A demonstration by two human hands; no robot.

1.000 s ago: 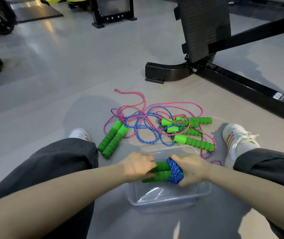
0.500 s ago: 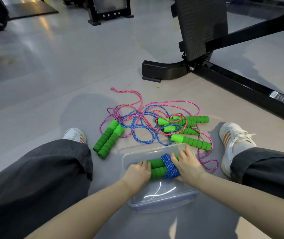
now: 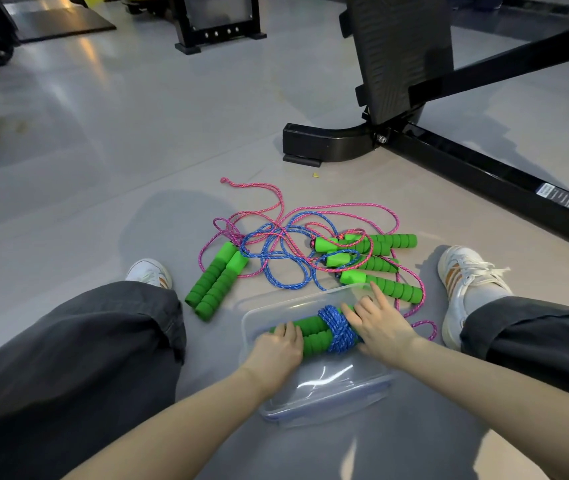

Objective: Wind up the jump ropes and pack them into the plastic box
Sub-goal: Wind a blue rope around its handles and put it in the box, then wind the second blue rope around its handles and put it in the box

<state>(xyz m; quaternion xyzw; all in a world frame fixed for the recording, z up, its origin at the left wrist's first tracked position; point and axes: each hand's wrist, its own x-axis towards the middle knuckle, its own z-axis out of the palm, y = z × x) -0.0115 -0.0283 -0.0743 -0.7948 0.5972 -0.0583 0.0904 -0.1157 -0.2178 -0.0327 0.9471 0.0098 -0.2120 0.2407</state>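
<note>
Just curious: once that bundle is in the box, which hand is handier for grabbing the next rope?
Probably the right hand: its fingers already point toward the nearest green handle, just beyond the plastic box.

One head-worn wide-angle camera looks forward and steeply down from above a seated person's lap, so both forearms run in from the bottom edge and the plastic box sits close below centre. The trousered legs frame the lower corners, with the white shoes just beyond them. Farther up, the view takes in grey floor and black gym equipment frame at the top and right.
</note>
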